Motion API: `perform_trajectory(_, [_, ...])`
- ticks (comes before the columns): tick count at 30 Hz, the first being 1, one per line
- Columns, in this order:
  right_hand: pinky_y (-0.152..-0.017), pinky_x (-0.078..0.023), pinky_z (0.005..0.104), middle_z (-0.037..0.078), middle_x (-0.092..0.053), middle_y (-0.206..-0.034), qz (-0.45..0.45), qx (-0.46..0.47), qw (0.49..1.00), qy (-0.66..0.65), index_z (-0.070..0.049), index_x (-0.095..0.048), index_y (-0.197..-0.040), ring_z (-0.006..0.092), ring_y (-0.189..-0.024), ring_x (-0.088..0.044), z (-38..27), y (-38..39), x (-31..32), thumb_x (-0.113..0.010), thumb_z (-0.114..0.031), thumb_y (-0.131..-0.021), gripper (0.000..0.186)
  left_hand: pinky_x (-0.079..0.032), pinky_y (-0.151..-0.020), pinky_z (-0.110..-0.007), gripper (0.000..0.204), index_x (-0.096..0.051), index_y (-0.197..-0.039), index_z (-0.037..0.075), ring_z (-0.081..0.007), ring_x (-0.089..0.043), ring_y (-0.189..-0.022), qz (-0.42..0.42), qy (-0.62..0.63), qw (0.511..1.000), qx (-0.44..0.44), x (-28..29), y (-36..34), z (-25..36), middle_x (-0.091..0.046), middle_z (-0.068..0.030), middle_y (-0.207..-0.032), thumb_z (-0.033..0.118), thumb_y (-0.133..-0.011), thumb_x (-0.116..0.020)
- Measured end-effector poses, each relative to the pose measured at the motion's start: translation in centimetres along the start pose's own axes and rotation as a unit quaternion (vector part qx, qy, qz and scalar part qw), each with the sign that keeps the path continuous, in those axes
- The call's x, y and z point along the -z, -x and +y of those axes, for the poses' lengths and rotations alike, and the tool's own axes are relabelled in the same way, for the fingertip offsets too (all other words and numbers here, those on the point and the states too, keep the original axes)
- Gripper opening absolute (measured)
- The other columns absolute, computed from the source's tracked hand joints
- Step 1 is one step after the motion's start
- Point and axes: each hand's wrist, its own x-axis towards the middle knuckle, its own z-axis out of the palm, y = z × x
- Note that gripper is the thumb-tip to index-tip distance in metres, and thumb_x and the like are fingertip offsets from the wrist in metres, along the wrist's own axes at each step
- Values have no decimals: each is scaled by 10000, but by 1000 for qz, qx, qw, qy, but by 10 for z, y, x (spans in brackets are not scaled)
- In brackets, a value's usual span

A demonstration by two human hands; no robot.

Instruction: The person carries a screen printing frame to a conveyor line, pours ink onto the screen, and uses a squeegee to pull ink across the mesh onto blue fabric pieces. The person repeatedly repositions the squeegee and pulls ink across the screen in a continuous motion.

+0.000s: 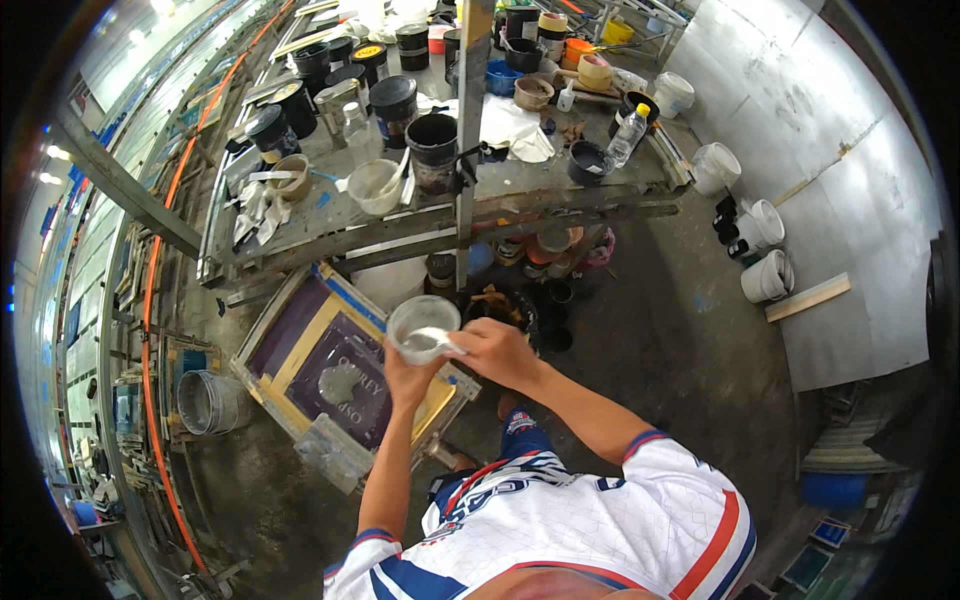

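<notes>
My left hand (405,372) is wrapped round a translucent plastic tub (401,325), held up in front of me. My right hand (497,352) is closed on a small white flat tool (437,336), whose far end reaches into the tub. Whether it is a spatula or a scraper I cannot tell. A little greyish-white matter shows inside the tub. Below and left of my hands a screen-printing frame (262,325) leans at a slant, with dark purple mesh, yellowish tape strips and a pale design.
Ahead stands a workbench (400,208) crowded with dark ink cans (395,100), tubs and a clear bottle (627,138). A metal post (467,200) rises at its front edge. White buckets (766,275) line the right wall. A grey bucket (210,402) sits at left.
</notes>
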Motion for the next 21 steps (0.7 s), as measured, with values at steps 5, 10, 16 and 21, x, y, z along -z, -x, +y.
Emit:
perform_trajectory(5, [-638, -534, 358, 95, -676, -807, 47, -151, 987, 36, -75, -731, -998, 263, -698, -656, 100, 9, 83, -821, -146, -783, 244, -481, -998, -390, 855, -520, -1356, 54, -281, -607, -1201, -55, -154, 986, -32, -150, -107, 19, -622, -139, -1292, 244, -630, -930])
perform_trajectory(10, [-664, -530, 382, 147, -690, -881, 114, -190, 974, 48, -35, -727, -1071, 283, -743, -659, 229, -49, 107, -755, -96, -851, 230, -453, -1046, -413, 1054, -388, -1471, 48, -333, -544, -1291, 14, -164, 985, -47, -263, -228, 6, -551, -177, -1404, 313, -610, -935])
perform_trajectory(16, [-719, -527, 409, 144, -691, -880, 21, -149, 977, 151, -35, -725, -1037, 324, -805, -650, 314, -88, 86, -644, -236, -966, 228, -524, -962, -402, 857, -526, -1382, -31, -345, -663, -1121, 84, -195, 969, -127, -263, -200, -57, -657, -215, -1263, 410, -733, -869])
perform_trajectory(21, [-800, -534, 401, 165, -657, -1164, 8, -155, 968, 195, -79, -603, -1365, 298, -1005, -647, 281, -88, 109, -789, -182, -845, 562, -532, -695, -335, 182, -759, -1012, 42, -167, -680, -769, 95, -62, 990, 84, -126, -26, -29, -752, -132, -922, 178, -896, -725])
